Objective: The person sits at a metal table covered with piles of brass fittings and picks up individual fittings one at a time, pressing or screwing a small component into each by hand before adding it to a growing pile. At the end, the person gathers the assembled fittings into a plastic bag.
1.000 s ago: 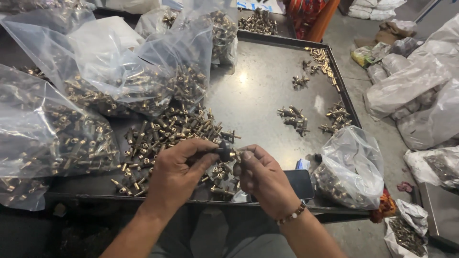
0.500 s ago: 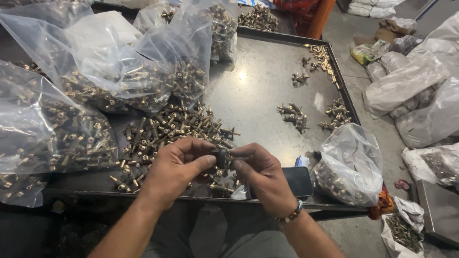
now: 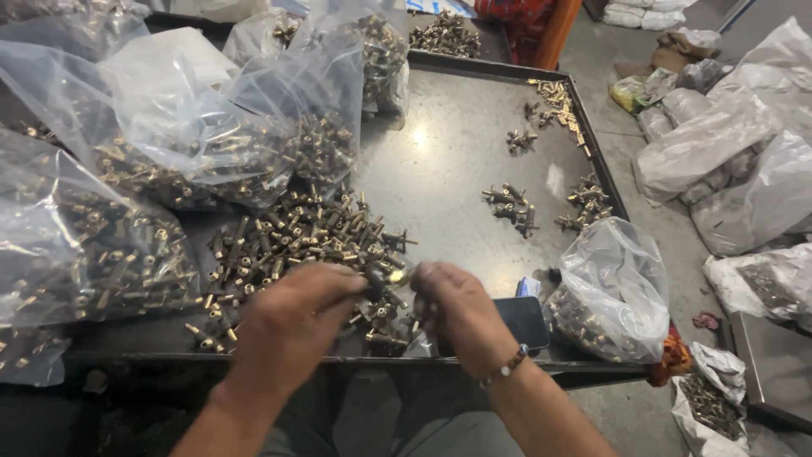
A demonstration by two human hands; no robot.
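My left hand (image 3: 292, 317) and my right hand (image 3: 457, 309) meet over the near edge of a dark metal tray (image 3: 448, 161). Between their fingertips they pinch one small brass fitting (image 3: 391, 278); both hands are blurred with motion. Just beyond and under the hands lies a heap of loose brass fittings (image 3: 296, 241). A beaded bracelet sits on my right wrist.
Clear plastic bags full of brass parts (image 3: 169, 144) crowd the tray's left and back. A smaller open bag (image 3: 613, 292) stands at the near right, beside a black phone (image 3: 520, 320). Small clusters of fittings (image 3: 512, 205) lie mid-tray. More white bags (image 3: 727, 144) sit on the floor to the right.
Both hands have kept working the same small fitting, shifting slightly and turning against each other; they now look motion-blurred. The view has tilted a little.
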